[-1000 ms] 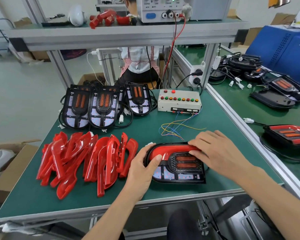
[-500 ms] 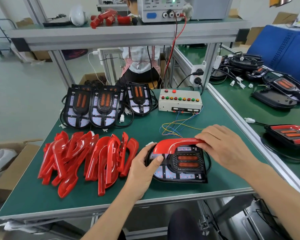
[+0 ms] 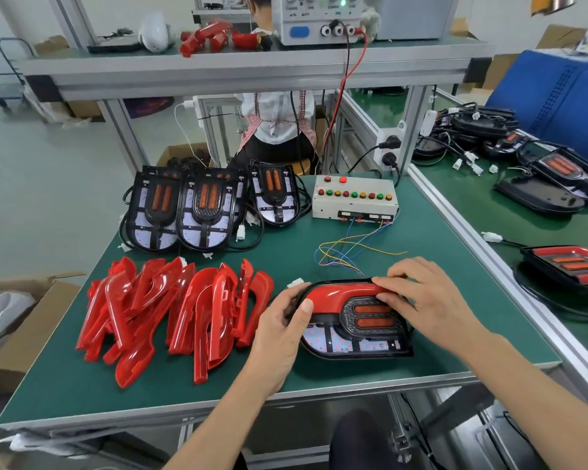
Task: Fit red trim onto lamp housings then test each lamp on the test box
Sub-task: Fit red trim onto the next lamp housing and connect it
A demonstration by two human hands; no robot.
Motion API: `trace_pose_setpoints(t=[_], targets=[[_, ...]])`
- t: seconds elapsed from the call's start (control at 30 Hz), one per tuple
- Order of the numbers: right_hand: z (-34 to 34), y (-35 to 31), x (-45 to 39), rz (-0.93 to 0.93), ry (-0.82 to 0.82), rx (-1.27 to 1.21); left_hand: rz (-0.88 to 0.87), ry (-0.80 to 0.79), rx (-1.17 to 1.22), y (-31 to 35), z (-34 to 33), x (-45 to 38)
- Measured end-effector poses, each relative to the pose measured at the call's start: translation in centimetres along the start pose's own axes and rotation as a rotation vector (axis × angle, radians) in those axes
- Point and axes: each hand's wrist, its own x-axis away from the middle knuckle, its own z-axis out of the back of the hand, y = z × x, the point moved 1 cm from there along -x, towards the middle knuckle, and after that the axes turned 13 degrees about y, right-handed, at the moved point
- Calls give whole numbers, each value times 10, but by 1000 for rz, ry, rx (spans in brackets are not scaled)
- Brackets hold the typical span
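So the lamp housing [image 3: 357, 320] is lying flat on the green worktop [image 3: 82, 378], near the front edge, with a red trim piece [image 3: 340, 295] sitting along its top curve. Left hand [image 3: 279, 330] has its grip curled around the rounded left end of the housing, thumb pressing right on the trim. Right hand [image 3: 425, 300] is on top of the trim's right end, fingers bent and pushing down on it; can't really tell if the trim is fully seated under there. The pile of spare red trims [image 3: 170, 310] is just left of the left hand. Bare housings [image 3: 184, 212] sit at the back, and the test box [image 3: 353, 198] is to their right, coloured wires [image 3: 350, 249] trailing toward the lamp.
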Motion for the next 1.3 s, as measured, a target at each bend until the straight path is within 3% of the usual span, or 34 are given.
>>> trace_pose_setpoints(t=[0.2, 0.3, 0.43, 0.53, 0.63, 0.83, 1.13, 1.3], targets=[[-6, -2, 9, -202, -38, -138, -37, -23, 12, 0, 1, 0], [-3, -11, 12, -487, -61, -290, -56, -21, 12, -1, 1, 1], [-7, -23, 13, -874, 61, -442, -58, -27, 13, 0, 2, 1], [-11, -29, 12, -1190, 145, -722, -50, -46, 23, -1, 4, 1], [-8, -31, 7, -1413, 110, -1017, -49, -55, 23, -1, 4, 2], [-1, -33, 5, -1416, -25, -1151, -1, -53, 61, 1, 6, 3], [-5, -53, 11, -1344, 162, -1307, -70, -27, -20, 5, 0, 6], [-3, -57, 7, -1350, 160, -1312, -104, 17, -77, 4, -3, 7]])
